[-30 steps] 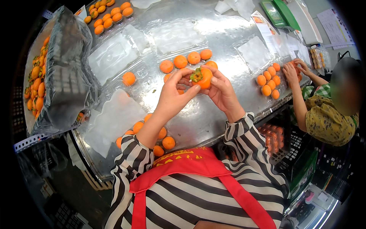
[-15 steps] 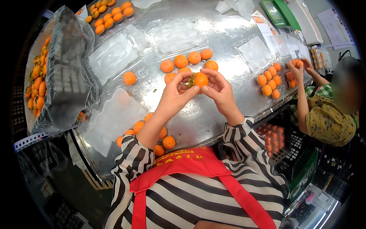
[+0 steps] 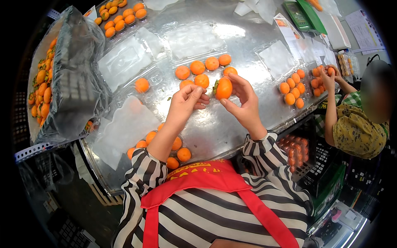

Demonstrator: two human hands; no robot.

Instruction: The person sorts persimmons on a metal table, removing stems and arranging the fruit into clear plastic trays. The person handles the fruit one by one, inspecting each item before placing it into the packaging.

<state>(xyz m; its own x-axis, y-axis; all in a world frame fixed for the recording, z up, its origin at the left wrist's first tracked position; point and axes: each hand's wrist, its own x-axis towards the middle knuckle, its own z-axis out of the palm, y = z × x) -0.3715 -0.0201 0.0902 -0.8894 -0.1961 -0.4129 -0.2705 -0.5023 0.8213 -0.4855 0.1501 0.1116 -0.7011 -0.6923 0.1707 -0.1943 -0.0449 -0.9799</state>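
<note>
My right hand (image 3: 244, 101) holds an orange persimmon (image 3: 224, 88) between thumb and fingers, its green leafy calyx turned left. My left hand (image 3: 186, 101) is just left of that calyx, apart from it, with fingers curled and thumb pressed against them. Whatever may be in that pinch is too small to make out. Behind both hands, a clear plastic tray (image 3: 168, 69) contains several persimmons (image 3: 197, 67), partly hidden by my left hand. Another clear tray to its left holds a single persimmon (image 3: 142, 85).
A lined crate (image 3: 45, 87) of persimmons stands at left. Filled trays (image 3: 176, 144) sit by my left forearm, at far left and at right (image 3: 292, 89). White liner sheets (image 3: 124, 128) lie on the metal table (image 3: 215, 128). A co-worker's hands (image 3: 331, 76) handle fruit at right; a green scale (image 3: 304, 16) stands beyond.
My left hand has come off the persimmon and moved slightly left. My right hand keeps the fruit, now turned more upright. At right, the co-worker has lifted a fruit.
</note>
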